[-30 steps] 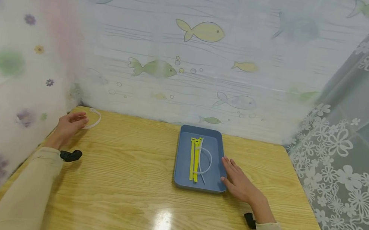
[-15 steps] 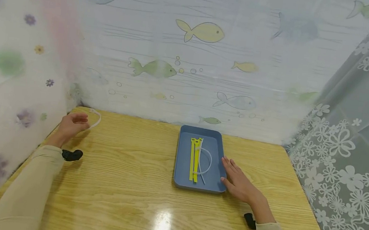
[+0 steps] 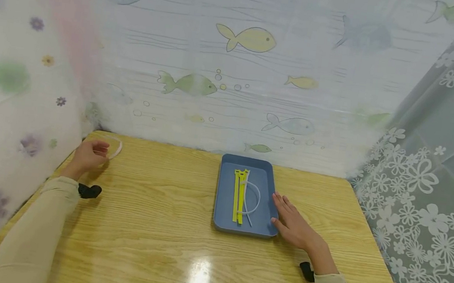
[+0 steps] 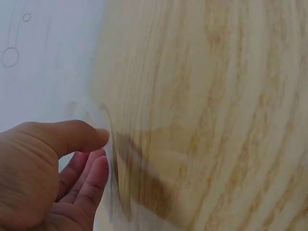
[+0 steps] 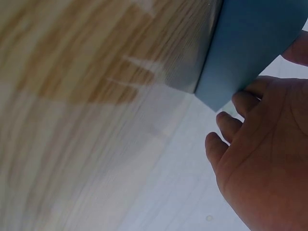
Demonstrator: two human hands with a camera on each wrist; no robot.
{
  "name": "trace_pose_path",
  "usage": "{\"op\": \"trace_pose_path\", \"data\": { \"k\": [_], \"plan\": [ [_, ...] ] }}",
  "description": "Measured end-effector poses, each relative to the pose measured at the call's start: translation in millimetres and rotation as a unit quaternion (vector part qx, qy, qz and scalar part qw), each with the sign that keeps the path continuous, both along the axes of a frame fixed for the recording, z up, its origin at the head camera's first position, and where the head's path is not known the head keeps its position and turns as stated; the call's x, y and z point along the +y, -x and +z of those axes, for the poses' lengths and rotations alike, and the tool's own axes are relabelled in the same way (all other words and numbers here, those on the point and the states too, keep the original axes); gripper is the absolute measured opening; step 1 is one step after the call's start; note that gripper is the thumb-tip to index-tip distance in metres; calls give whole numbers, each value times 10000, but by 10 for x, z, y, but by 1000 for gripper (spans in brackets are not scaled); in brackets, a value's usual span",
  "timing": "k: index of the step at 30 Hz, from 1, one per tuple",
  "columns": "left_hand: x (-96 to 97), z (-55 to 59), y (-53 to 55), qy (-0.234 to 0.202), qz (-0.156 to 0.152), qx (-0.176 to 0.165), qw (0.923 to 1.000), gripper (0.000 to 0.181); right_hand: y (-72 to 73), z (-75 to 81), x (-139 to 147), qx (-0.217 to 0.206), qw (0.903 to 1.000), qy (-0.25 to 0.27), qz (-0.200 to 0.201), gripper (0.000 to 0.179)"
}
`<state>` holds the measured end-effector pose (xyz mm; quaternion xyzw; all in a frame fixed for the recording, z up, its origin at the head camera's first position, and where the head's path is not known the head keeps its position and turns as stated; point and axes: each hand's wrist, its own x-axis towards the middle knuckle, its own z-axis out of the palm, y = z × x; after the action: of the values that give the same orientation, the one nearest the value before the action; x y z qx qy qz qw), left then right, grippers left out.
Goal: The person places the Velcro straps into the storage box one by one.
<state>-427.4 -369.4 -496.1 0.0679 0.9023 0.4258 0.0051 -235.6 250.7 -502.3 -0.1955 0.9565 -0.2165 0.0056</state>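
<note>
My left hand (image 3: pixel 90 155) is over the table's far left corner. It pinches a white cable tie bent in a loop (image 3: pixel 120 149). In the left wrist view the thumb and fingers meet on the pale strip (image 4: pixel 111 166). A blue tray (image 3: pixel 226 197) sits right of the middle of the table, holding several yellow cable ties (image 3: pixel 235 200) laid side by side and a white looped one (image 3: pixel 260 198). My right hand (image 3: pixel 295 224) lies along the tray's right side, fingers nearly straight. In the right wrist view its fingertips are at the tray's outer wall (image 5: pixel 240 53).
Behind the wooden table (image 3: pixel 151 230) hangs a pale sheet printed with fish (image 3: pixel 240 96). A flowered sheet (image 3: pixel 16 128) borders the left side, and a curtain with white flowers (image 3: pixel 430 218) the right. Each wrist wears a black camera mount (image 3: pixel 89 191).
The white loop in my left hand has turned and shifted slightly, as the hand moved a little to the right. My right hand and the tray have stayed put.
</note>
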Motion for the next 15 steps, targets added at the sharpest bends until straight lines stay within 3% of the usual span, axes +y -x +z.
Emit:
{"op": "trace_pose_path", "data": {
  "k": [11, 15],
  "plan": [
    [40, -6, -192, 307, -95, -159, 9994, 49, -58, 17, 45, -22, 10000, 14, 84, 67],
    [87, 29, -267, 452, -75, -56, 9989, 49, -79, 26, 59, -55, 9999, 37, 84, 67]
  ]
}}
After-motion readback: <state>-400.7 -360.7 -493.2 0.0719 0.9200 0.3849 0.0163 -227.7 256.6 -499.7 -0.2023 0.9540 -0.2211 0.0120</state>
